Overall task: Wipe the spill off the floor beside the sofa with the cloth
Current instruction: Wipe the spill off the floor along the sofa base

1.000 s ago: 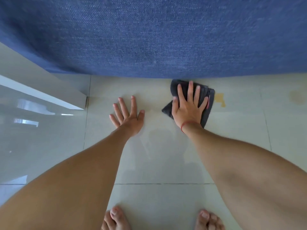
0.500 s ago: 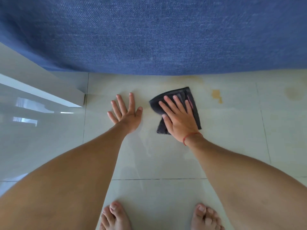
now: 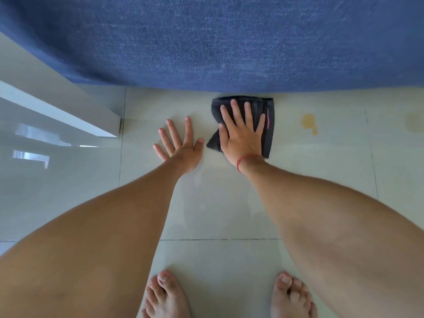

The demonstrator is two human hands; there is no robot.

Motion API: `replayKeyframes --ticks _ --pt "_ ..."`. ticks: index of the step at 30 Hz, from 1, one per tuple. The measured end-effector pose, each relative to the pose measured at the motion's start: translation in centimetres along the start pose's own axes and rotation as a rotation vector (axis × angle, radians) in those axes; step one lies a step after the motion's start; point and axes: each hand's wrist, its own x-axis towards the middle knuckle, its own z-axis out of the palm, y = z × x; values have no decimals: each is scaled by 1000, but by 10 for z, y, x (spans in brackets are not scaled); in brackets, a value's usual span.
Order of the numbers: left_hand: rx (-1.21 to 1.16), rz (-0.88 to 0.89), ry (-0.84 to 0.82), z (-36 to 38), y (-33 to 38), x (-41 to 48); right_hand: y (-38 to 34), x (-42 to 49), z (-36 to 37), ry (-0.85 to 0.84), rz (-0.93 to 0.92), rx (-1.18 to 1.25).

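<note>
A folded dark grey cloth (image 3: 269,125) with a pink tag lies on the pale tiled floor right against the base of the blue sofa (image 3: 218,42). My right hand (image 3: 241,131) presses flat on top of the cloth, fingers spread and pointing toward the sofa. My left hand (image 3: 179,143) rests flat on the bare floor just left of the cloth, fingers apart, holding nothing. A small yellow-brown spill (image 3: 309,122) sits on the tile to the right of the cloth, apart from it. A fainter stain (image 3: 415,121) shows farther right.
A white cabinet (image 3: 57,106) with a glossy front stands at the left, its corner close to my left hand. My bare feet (image 3: 165,294) are at the bottom edge. Pale floor tiles (image 3: 218,203) stretch between my arms.
My right hand has pushed the cloth away from me and to the right, back up against the sofa's base. My left hand has stayed planted on the floor.
</note>
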Motion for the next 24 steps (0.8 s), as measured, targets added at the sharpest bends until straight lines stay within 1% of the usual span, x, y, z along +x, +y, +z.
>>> replayKeyframes --ticks 2,4,6,8,11,14,17,20,22,24 --pt "-15 -10 8 -1 1 -2 7 -24 1 -14 -52 -5" --pt "-40 -34 70 2 6 -6 18 -49 2 -12 -43 8" --pt "-82 -50 174 6 18 -9 30 -67 2 -16 32 23" --pt "-74 -5 239 9 37 -11 45 -77 1 -12 142 44" --pt "-1 126 209 13 64 -4 74 -78 -5 7 300 70" --pt "26 103 140 17 72 7 100 -56 -16 48 454 93" --pt "54 79 105 20 72 10 103 -25 -23 80 571 110" --pt "80 68 94 19 74 10 92 -5 -22 87 537 89" --pt "86 63 83 19 74 10 87 6 -22 83 450 65" --pt "92 59 76 18 74 10 79 13 -22 65 323 42"
